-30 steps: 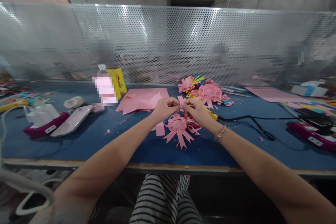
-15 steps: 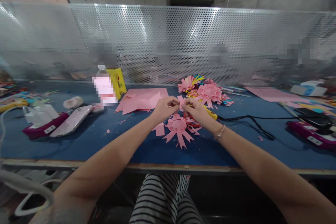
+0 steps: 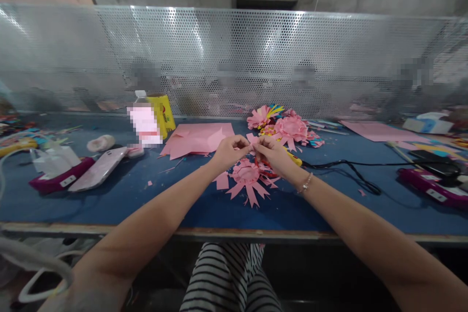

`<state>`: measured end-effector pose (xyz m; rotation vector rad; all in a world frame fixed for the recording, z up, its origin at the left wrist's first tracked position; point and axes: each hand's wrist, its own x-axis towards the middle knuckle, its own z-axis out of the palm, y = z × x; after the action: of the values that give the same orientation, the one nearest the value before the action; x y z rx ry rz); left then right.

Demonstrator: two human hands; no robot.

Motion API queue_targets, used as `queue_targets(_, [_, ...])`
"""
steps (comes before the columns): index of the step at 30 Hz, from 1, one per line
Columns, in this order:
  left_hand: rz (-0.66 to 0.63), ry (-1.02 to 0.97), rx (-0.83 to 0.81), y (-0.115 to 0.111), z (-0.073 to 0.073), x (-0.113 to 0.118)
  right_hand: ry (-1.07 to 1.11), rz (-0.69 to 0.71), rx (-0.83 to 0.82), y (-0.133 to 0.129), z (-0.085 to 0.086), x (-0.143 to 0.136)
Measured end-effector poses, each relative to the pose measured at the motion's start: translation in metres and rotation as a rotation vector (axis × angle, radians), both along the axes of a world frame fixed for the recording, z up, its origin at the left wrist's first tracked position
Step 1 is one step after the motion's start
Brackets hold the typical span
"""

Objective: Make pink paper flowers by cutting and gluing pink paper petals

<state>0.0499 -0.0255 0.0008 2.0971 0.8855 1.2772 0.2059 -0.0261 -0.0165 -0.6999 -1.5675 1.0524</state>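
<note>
My left hand [image 3: 234, 150] and my right hand [image 3: 268, 151] meet above the middle of the table, fingertips almost touching. Both are closed in a pinch on a small strip of pink paper [image 3: 251, 138], partly hidden by the fingers. Just below them a pink paper rosette [image 3: 246, 173] lies flat, its notched tails pointing toward me. Red scissor-like handles [image 3: 269, 173] show beside the rosette, under my right hand. A yellow tool with a black cord [image 3: 295, 159] lies partly behind my right wrist.
Pink paper sheets [image 3: 199, 137] lie left of centre. Finished-looking paper flowers [image 3: 290, 129] are heaped behind my right hand. A phone [image 3: 98, 169] leans on a purple power strip [image 3: 60, 181] at left; another purple strip [image 3: 435, 189] sits at right. A perforated metal screen [image 3: 234, 34] stands behind.
My fingertips have drawn slightly closer together around the pink paper, and less of it shows between them. The things on the table stay in place.
</note>
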Motion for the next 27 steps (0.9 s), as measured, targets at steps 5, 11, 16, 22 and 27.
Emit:
queue_targets(5, [-0.010,-0.061,-0.022,0.005,-0.004,0.001,0.022,0.003,-0.054,-0.006,0.005,-0.002])
queue_targets(11, [-0.032,-0.122,-0.085,0.007,-0.006,0.002,0.047,0.002,-0.076,-0.007,0.006,-0.003])
queue_targets(16, [-0.022,-0.105,-0.090,0.006,-0.004,0.001,0.060,0.023,-0.105,-0.010,0.008,-0.005])
queue_targets(22, [-0.004,-0.070,-0.048,0.005,-0.005,0.002,0.051,0.008,-0.103,-0.011,0.007,-0.006])
queue_targets(27, [-0.003,-0.056,-0.043,0.002,-0.003,0.003,0.045,-0.027,-0.083,-0.010,0.007,-0.007])
